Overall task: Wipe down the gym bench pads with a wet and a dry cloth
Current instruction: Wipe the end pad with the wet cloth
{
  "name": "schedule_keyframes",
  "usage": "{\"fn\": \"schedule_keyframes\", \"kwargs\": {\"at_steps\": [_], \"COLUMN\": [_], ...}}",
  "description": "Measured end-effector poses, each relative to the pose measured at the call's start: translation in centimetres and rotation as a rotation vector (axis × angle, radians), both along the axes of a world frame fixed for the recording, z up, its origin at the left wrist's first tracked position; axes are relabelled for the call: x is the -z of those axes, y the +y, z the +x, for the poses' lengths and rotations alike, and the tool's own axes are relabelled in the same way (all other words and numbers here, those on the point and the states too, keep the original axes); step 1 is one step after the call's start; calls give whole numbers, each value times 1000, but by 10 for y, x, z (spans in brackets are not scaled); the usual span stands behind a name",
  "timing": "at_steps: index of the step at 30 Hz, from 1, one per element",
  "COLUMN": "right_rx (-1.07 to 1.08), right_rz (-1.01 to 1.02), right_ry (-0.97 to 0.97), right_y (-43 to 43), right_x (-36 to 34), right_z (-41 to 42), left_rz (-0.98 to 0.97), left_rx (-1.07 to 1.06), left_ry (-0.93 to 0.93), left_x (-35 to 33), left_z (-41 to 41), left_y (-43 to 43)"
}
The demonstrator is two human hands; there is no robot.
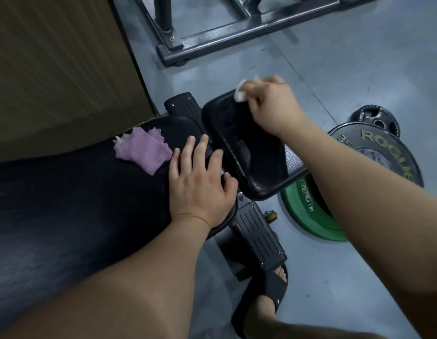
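Observation:
The long black bench pad (65,204) runs from the lower left to the middle. My left hand (200,182) rests on its far end, fingers spread and reaching over the edge. A purple cloth (142,149) lies crumpled on this pad just left of that hand. The smaller black seat pad (246,152) stands tilted to the right of the gap. My right hand (271,104) grips a white cloth (240,90) at the far end of the seat pad; most of the cloth is hidden in my fingers.
A brown wooden panel (60,69) stands at the left. A grey steel rack base (237,33) crosses the floor ahead. Black and green weight plates (374,152) lie to the right of the seat pad. The bench's ribbed foot (259,238) and my sandalled foot (266,299) are below.

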State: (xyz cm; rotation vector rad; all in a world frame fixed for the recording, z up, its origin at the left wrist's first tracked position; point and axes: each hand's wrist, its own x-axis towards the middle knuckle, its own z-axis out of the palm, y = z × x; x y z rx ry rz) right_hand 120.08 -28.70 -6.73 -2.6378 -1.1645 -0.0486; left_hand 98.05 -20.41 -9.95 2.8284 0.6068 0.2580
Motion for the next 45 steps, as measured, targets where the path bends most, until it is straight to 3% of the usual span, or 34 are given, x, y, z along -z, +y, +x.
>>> {"fn": "schedule_keyframes", "kwargs": {"at_steps": [3,7,9,13,19,26,33,41,45], "right_rx": [232,-181,-271,81,-304,-325,-184,-331,-264], "right_rz": [-13,17,1,-40,-17,43,79,113,87], "right_ry": [69,141,154,138,82,48,94,75,75], "right_y": [13,38,34,28,34,-31,52,-21,22], "right_x": [-4,-1,-4,-2,7,1,17,7,8], "right_z": [7,-36,-28,6,-24,-67,-39,-80,-50], "left_rz": [9,4,4,5,-5,-9,9,-10,-16], "left_rx": [-1,2,1,4,7,4,13,0,7], "left_ry": [5,-7,-5,2,-5,-19,-1,-49,-46], "left_x": [0,0,0,0,0,0,-1,1,2], "left_z": [0,1,1,-1,0,0,0,1,0], "left_y": [0,0,0,0,0,-1,0,-1,0]}}
